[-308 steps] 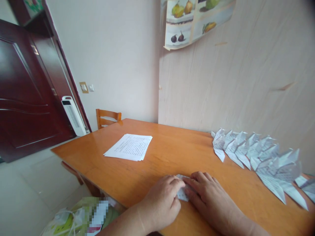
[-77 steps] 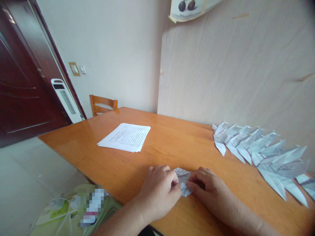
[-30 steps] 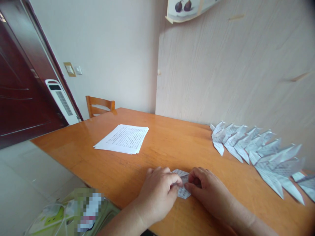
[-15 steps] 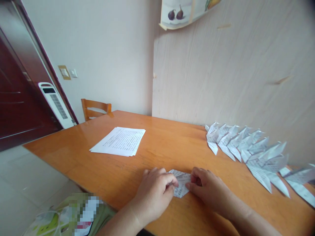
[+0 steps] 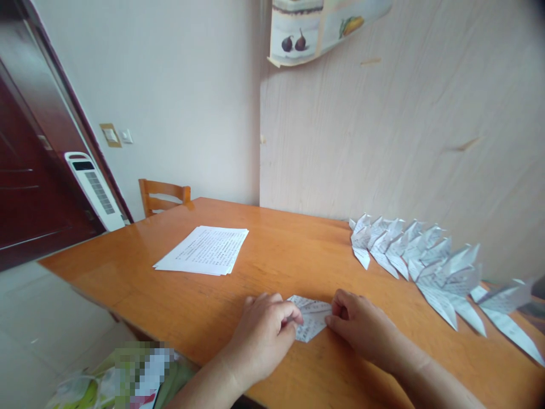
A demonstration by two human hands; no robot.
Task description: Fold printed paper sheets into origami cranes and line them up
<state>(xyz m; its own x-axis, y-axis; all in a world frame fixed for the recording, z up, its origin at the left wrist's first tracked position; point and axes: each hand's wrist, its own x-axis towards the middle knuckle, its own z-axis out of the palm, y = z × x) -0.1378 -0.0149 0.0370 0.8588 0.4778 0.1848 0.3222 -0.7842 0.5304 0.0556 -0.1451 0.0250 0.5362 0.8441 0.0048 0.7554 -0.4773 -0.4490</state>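
Note:
A small folded sheet of printed paper point(image 5: 313, 321) lies on the wooden table near its front edge, between my two hands. My left hand point(image 5: 270, 329) is closed on its left side, thumb and index finger pinching the edge. At the right corner, the thumb and curled fingers of my right hand point(image 5: 355, 318) grip the paper. Creases run across the paper's upper part. Part of its left side is hidden under my left fingers.
A stack of printed sheets point(image 5: 204, 250) lies at the left on the table point(image 5: 272, 244). Several folded paper pieces point(image 5: 430, 255) stand in a row along the wall at the right. A chair point(image 5: 164, 193) is behind the far left edge, and a bag point(image 5: 106, 380) sits at lower left.
My hands have drawn slightly apart, showing a bit more of the folded paper between them. The view has tilted up and turned slightly right.

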